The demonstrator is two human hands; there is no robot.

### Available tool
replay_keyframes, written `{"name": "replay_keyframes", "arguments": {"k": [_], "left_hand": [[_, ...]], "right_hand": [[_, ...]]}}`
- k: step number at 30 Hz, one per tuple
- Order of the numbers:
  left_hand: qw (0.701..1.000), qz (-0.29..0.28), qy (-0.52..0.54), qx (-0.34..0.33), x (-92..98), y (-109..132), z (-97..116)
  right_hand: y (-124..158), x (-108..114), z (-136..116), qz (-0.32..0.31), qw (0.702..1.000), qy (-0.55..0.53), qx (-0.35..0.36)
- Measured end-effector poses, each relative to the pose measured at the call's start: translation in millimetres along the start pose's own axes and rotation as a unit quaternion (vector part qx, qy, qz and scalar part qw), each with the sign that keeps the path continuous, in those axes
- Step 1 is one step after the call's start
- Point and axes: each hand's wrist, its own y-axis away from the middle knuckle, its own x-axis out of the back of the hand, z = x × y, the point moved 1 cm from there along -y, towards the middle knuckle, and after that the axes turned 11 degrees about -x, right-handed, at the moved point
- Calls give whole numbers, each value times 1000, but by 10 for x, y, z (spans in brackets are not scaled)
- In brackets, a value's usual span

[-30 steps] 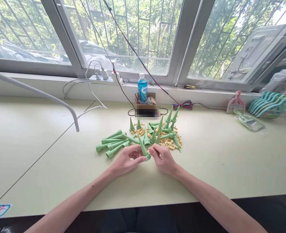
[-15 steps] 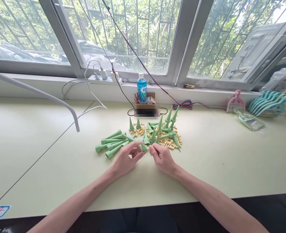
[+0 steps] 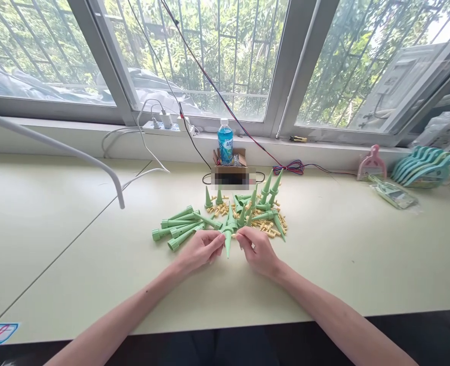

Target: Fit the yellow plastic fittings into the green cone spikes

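Observation:
A green cone (image 3: pixel 228 245) hangs point down between my hands. My left hand (image 3: pixel 204 249) is closed on its side near the wide top. My right hand (image 3: pixel 258 250) pinches a small yellow piece (image 3: pixel 235 236) against the cone's right side. Beyond my hands several green cones (image 3: pixel 266 187) stand or lie among a spread of small yellow pieces (image 3: pixel 268 227). To the left lie several long green spikes with ribbed caps (image 3: pixel 179 239), their tips toward the middle.
Behind the pile, a bottle of blue liquid (image 3: pixel 225 143) stands in a cardboard box (image 3: pixel 243 158). A white curved tube (image 3: pixel 68 142) reaches in from the left. Coiled wires (image 3: pixel 293 166), a pink dustpan (image 3: pixel 371 163) and teal dustpans (image 3: pixel 423 166) are toward the right back.
The green cone has turned from pointing up and left to pointing down. The fingers of my left hand have closed in on its side, while my right hand stays at its right.

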Motion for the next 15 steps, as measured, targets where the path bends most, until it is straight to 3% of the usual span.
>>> {"name": "replay_keyframes", "arguments": {"k": [7, 15], "left_hand": [[1000, -12, 13, 8, 14, 7, -22], [994, 40, -54, -86, -2, 24, 20]], "right_hand": [[-10, 8, 8, -12, 1000, -10, -17], [-1, 2, -42, -44, 997, -50, -44]]}}
